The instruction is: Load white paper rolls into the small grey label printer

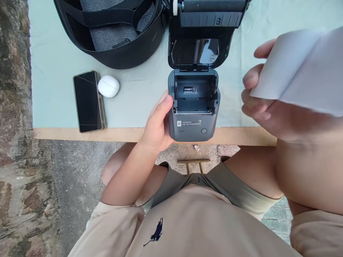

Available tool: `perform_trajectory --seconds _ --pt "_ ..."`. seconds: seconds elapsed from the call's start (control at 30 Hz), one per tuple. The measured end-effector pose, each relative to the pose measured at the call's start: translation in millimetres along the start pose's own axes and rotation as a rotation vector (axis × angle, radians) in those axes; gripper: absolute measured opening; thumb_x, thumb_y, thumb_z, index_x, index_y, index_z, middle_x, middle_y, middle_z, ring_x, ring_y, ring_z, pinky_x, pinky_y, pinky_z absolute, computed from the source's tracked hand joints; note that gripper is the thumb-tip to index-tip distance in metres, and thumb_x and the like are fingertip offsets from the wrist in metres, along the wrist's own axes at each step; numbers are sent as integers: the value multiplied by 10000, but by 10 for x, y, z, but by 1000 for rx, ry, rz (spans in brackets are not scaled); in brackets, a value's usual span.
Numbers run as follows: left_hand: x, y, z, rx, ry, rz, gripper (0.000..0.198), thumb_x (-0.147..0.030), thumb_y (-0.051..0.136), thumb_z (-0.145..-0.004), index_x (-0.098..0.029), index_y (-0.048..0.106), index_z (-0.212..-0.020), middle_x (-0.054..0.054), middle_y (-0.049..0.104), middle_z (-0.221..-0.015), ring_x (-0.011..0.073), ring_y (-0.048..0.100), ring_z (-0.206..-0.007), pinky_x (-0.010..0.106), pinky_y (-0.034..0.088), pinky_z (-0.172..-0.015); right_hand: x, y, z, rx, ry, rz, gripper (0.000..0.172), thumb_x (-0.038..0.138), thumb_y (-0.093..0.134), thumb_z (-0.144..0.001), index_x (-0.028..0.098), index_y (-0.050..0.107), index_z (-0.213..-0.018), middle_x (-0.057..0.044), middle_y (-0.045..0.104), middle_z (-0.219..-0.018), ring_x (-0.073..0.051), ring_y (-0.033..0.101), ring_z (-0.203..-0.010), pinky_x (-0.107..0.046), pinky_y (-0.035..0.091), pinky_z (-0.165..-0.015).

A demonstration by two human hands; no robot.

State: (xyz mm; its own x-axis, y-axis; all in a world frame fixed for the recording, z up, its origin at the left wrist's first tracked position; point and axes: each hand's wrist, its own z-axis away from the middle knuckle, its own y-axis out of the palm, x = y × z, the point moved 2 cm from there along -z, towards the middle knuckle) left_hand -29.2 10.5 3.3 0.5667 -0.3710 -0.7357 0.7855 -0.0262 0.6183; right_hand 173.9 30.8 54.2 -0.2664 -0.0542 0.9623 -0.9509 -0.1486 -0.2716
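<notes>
A dark grey portable label printer (194, 126) stands near the table's front edge with its lid (199, 39) swung up and back. Its paper bay is bare, showing a small sticker with printed characters on the back wall. Around the printer's left side my left hand (158, 123) is closed, the thumb along the upper edge. Off to the right, my right hand (270, 110) grips white paper (297, 67), which curls over the fingers and runs out of view. That paper hides part of the hand. A gap separates it from the printer.
At the back left lies an unzipped black case (123, 57) with grey foam and straps inside. A phone (88, 101) rests near the front edge, touching a white egg-shaped case (108, 86). The table has a wooden front edge (120, 134). Under it shows a small stool (193, 161).
</notes>
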Motion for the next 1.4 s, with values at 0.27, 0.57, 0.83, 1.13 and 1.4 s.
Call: perform_trajectory --seconds 0.27,0.57,0.83,1.13,1.4 --pt "9 12 -12 29 31 20 368 -356 358 -969 -184 682 -995 52 736 -1080 249 481 -1390 380 461 -1118 -328 110 35 21 -18 -241 251 360 718 -794 257 519 -905 36 574 -716 -108 591 -600 -267 521 -507" --pt "13 -6 -14 75 9 45 420 -409 318 -974 -204 677 -1047 24 746 -1017 222 594 -1276 387 476 -1108 -315 102 73 -55 -230 446 492 144 631 -765 327 464 -1190 -9 650 -1112 -173 613 -894 -360 535 -783" --pt "14 -14 -18 74 26 51 493 -410 238 -994 -192 677 -1044 32 743 -999 216 608 -1257 381 479 -1099 -363 173 29 25 -105 606 679 133 611 -699 298 388 -1318 -33 679 -1115 -220 653 -795 -449 561 -736" --pt "12 -19 -19 91 36 82 382 -365 354 -971 -197 695 -1005 25 745 -1007 219 595 -1270 383 471 -1117 -210 -399 147 -420 -320 695 418 368 596 -877 429 518 -1283 39 562 -1301 -267 563 -1212 -460 519 -976" --pt "9 13 -23 -47 16 -39 346 -409 406 -924 -214 690 -953 51 711 -1113 268 445 -1416 400 452 -1120 -345 -400 -37 -168 -47 850 449 345 622 -836 306 525 -1272 -68 568 -1195 -301 538 -1196 -563 442 -1085"
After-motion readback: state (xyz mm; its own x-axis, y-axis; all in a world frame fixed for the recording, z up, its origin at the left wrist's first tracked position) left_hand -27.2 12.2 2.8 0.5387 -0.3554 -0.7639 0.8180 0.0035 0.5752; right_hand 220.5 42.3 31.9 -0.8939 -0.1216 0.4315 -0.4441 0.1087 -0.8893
